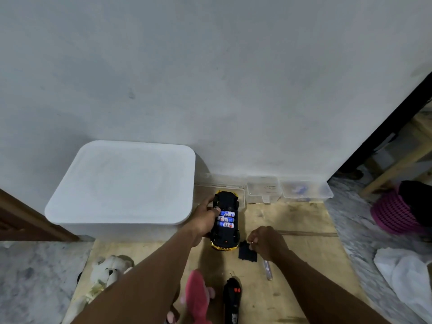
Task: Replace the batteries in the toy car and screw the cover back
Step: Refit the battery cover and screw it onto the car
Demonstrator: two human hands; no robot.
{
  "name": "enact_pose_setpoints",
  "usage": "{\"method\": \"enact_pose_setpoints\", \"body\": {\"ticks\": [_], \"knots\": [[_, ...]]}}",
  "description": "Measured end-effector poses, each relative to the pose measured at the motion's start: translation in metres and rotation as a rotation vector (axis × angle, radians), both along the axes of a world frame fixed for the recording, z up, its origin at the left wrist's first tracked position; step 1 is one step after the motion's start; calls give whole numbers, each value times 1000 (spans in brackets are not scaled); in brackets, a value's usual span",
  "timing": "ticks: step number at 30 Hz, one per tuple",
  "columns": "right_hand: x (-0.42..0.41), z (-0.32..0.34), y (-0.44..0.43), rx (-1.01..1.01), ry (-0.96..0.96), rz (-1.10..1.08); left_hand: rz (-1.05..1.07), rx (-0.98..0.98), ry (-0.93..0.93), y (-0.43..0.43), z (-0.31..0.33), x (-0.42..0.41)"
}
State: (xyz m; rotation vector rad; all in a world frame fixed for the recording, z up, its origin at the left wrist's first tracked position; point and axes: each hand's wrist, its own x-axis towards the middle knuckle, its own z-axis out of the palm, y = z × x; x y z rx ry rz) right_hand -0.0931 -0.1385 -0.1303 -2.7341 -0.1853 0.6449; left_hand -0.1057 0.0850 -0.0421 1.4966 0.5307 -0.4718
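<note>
Batteries [226,219], 3, seated; cover [246,253] off. Left hand [205,220] grips toy car [225,232]; right hand [268,243] pinches cover at car's 4 o'clock. Next, likely: seat cover, fetch screwdriver [268,271] at 5 o'clock.

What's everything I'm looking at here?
toy car: one, black and yellow, upside down, centre
batteries: three, blue and white, in its open compartment
cover: one, black, right of the car
screwdriver: one, clear, beside the right wrist
remote: one, black, bottom centre
plush animal: one, white, bottom left
plush toy: one, pink, bottom centre
box: one, white, left by wall
containers: three, clear, along wall
basket: one, purple, right
left hand: grips the toy car
right hand: curled over the cover
</note>
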Motion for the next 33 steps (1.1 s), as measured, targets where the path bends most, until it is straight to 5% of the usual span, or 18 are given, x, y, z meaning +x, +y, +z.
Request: {"method": "enact_pose_setpoints", "body": {"ticks": [13,21,33], "knots": [[-3,5,2,9,-31,6,5,-8,-9,2,5,-6],[-5,7,4,-118,-35,193,-3,-8,-4,4,4,-9],[-5,8,6,12,-9,42,-5,-19,6,6,5,-9]]}}
